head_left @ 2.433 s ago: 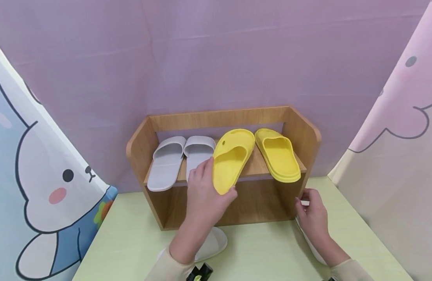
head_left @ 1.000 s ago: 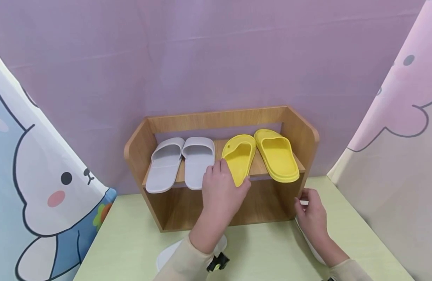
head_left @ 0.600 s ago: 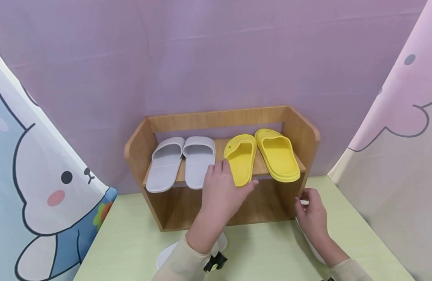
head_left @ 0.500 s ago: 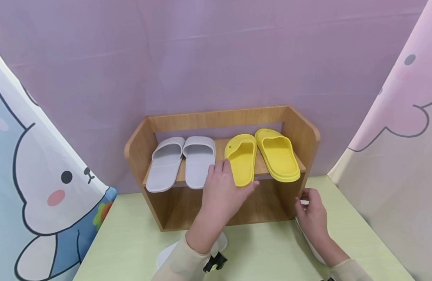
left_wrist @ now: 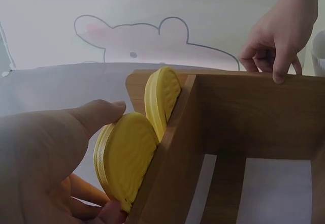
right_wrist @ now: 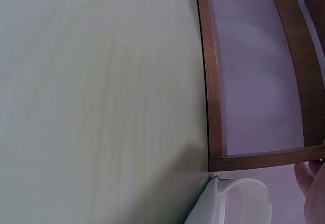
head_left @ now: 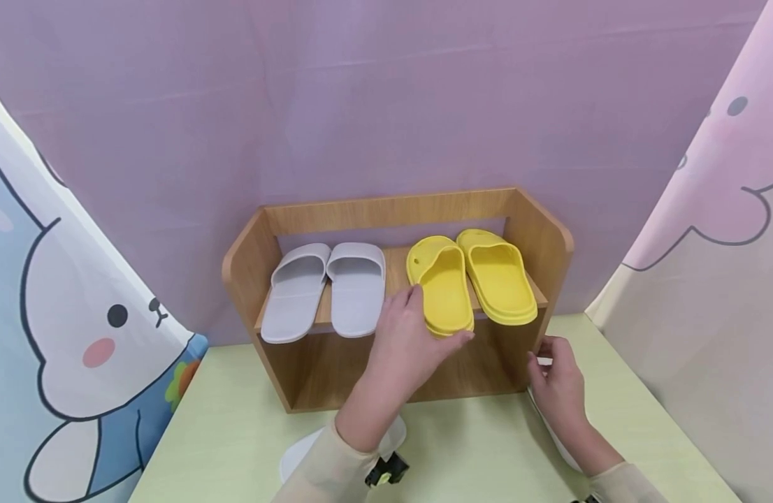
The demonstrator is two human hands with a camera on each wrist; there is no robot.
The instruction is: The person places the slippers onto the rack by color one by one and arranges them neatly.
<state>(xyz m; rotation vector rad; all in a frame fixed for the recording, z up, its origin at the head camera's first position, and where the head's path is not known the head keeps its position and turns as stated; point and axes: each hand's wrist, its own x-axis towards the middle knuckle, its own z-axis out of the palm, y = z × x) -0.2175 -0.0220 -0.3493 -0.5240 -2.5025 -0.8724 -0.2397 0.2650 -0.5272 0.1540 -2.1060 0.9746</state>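
Note:
In the head view my left hand (head_left: 402, 342) holds the heel end of a yellow slipper (head_left: 448, 300), which lies on the top shelf of the wooden shoe rack (head_left: 386, 214). The left wrist view shows the thumb at one side of the heel and fingertips at the other. Right beside it, toe to toe, lies its yellow mate (head_left: 502, 283). Outside the rack's right end, my right hand (head_left: 562, 381) grips the front edge of the side panel (left_wrist: 254, 102) between thumb and fingers.
Two grey slippers (head_left: 295, 297) lie on the shelf's left half. A whitish slipper (head_left: 295, 457) is on the table, partly under my left forearm. Another white slipper (right_wrist: 249, 201) stands by the rack's right side, partly behind my right wrist. A purple cloth (head_left: 386, 105) hangs behind.
My left hand has lowered the yellow slipper onto the shelf, then shifted and turned it rightward against its mate. My right hand has stayed in place.

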